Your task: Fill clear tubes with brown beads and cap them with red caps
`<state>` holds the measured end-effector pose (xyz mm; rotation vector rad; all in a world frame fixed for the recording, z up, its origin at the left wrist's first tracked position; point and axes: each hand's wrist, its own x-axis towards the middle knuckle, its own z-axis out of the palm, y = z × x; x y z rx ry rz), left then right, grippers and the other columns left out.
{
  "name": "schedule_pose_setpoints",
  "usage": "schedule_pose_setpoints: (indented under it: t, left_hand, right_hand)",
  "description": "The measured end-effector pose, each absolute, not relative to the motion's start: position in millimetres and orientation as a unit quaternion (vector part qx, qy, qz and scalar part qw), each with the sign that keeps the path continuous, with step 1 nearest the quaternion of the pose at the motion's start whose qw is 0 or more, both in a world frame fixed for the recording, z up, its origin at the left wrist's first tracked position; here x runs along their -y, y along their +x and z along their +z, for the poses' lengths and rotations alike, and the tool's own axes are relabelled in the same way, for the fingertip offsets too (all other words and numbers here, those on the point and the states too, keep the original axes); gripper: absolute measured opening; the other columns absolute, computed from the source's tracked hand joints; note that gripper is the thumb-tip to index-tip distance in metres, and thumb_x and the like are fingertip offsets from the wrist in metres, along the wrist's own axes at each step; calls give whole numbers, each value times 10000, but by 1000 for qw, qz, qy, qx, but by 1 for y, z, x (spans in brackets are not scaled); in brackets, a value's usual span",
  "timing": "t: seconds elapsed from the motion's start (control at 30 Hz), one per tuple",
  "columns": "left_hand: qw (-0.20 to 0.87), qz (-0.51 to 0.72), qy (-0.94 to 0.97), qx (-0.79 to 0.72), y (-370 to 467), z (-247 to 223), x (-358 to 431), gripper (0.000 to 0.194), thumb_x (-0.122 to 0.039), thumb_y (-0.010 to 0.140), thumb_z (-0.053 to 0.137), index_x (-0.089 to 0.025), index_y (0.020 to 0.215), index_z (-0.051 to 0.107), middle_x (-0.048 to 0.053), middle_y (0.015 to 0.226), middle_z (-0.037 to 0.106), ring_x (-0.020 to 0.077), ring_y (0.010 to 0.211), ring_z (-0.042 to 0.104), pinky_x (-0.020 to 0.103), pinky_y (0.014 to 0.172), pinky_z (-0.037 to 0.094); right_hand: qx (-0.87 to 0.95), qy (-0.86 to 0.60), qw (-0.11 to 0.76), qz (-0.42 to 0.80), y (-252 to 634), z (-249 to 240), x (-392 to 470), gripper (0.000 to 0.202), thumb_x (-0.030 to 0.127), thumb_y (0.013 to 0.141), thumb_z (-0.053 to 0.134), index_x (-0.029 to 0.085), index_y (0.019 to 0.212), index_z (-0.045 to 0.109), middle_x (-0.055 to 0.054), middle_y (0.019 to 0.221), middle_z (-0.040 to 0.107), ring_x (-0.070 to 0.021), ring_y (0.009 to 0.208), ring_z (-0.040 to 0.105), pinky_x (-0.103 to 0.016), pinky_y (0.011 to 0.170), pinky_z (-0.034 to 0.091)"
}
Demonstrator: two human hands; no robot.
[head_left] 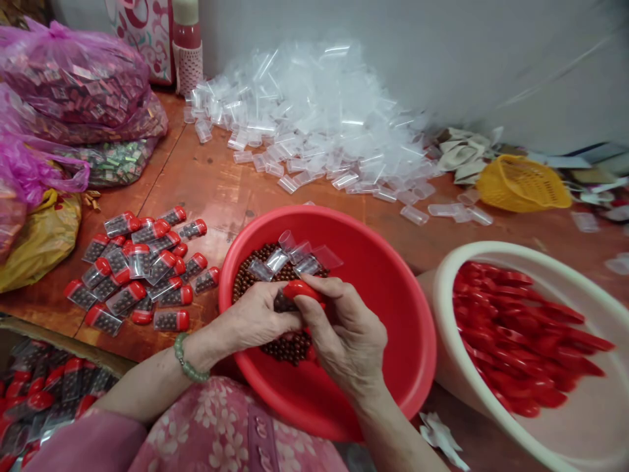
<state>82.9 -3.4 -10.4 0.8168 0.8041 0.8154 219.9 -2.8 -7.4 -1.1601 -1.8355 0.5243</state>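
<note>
Over the red basin (393,387), my two hands meet on one small container. My left hand (258,318) pinches its clear tube of dark beads (283,301). My right hand (346,334) grips the red cap (301,289) at the tube's end, thumb and forefinger on it; whether the cap is fully seated cannot be seen. Brown beads (289,349) lie in the basin's left part, with several clear tubes (278,261) on top of them. Left of the basin lies a group of capped containers (140,262) filled with dark beads.
To the right stands a white tub (445,282) of red caps (515,341). A heap of clear tubes (314,124) lies against the wall near a yellow basket (523,183). Pink plastic bags (73,85) sit at left; more capped containers (49,387) fill a box at lower left.
</note>
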Motion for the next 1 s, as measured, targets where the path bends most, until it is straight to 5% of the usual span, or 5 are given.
schedule_pose_setpoints:
  t: [0.4,0.8,1.0]
  left_hand:
    - [720,389,426,-386,85,-13,-1,256,-340,712,713,-138,704,557,-35,659,475,88,632,416,216,614,360]
    - [723,362,432,-400,87,-18,-2,138,-242,713,629,-138,667,551,-32,636,479,89,612,420,224,598,371]
    - [721,363,440,-394,87,-19,-4,9,-131,693,594,-135,700,598,-28,671,538,100,667,471,237,678,403]
  right_hand:
    - [591,-529,485,369,210,-11,6,139,304,805,685,204,901,683,-26,808,707,-156,732,670,-304,712,567]
    - [722,-470,402,311,226,0,-1,112,184,846,645,223,941,688,-9,839,700,-139,752,651,-278,699,535]
    - [727,-468,428,262,226,-8,2,169,148,839,648,233,983,671,-13,860,706,-150,773,665,-284,707,551]
